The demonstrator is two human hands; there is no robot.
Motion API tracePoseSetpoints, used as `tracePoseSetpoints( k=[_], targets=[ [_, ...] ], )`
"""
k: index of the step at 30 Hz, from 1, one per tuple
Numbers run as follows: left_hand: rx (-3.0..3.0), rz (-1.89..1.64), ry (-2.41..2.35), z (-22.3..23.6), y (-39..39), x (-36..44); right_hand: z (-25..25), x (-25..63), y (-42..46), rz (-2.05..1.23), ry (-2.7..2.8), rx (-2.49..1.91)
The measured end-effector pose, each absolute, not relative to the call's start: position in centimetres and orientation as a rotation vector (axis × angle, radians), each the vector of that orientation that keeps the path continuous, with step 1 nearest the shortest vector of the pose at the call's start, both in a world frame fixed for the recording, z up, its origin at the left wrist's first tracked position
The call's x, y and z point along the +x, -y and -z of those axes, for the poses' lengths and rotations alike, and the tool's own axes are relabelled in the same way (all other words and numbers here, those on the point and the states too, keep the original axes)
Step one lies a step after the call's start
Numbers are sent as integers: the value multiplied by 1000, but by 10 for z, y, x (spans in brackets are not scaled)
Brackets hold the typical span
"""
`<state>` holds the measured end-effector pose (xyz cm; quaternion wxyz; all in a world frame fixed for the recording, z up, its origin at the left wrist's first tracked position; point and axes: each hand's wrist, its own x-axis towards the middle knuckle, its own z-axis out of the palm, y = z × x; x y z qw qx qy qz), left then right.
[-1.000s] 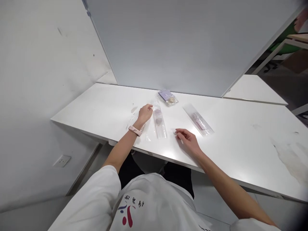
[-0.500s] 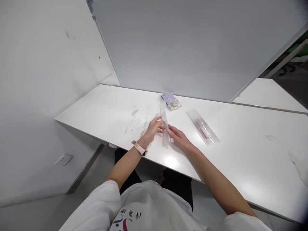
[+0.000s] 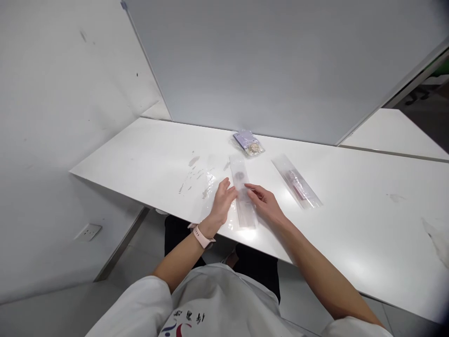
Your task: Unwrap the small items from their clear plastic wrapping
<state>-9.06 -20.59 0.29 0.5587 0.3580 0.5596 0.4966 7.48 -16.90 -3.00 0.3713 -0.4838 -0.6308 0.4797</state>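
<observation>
A long, translucent plastic sleeve [image 3: 247, 213] with a round greyish spot near its upper part lies lengthwise on the white table [image 3: 161, 150]. At its left edge is my left hand [image 3: 221, 201], fingers apart, with a fingertip touching the plastic. My right hand [image 3: 264, 202] has thumb and forefinger close together on the sleeve's right edge. Under and beside my left hand, a clear, shiny plastic film [image 3: 210, 180] spreads out; its full outline is hard to see.
A similar clear sleeve with a pinkish item [image 3: 295, 184] inside lies to the right. Behind, a small clear bag with a purple card [image 3: 245, 139] and a gold-coloured piece rests near a grey partition panel [image 3: 252, 65]. A white wall [image 3: 70, 117] stands left.
The sleeve has turned from standing on edge to lying face up on the table. My left hand has shifted slightly down, and my right hand stays at the sleeve's right edge.
</observation>
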Motion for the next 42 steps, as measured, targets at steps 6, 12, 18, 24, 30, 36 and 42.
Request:
tracePoseSetpoints(
  k=[6, 12, 18, 24, 30, 36, 42],
  targets=[
    [434, -1192, -1168, -18, 200, -103, 29, 71, 175, -1404, 1632, -1194],
    [672, -1198, -1159, -17, 200, -88, 35, 72, 171, -1081, 1742, -1255],
    [1578, -756, -1129, -12, 211, -75, 24, 95, 162, -1143, 1388, -1378],
    [2241, -409, -1083, 9, 251, -78, 29, 95, 167, -846, 1909, -1194],
    [2339, -285, -1291, 15, 285, -135, 45, 75, 182, -477, 2325, -1306],
    [2431, -38, -1706, 22, 290, -183, 25, 67, 194, -343, 2387, -1420],
    [2392, 16, -1790, 17, 279, -217, 17, 125, 209, -672, 2146, -1505]
  ],
)
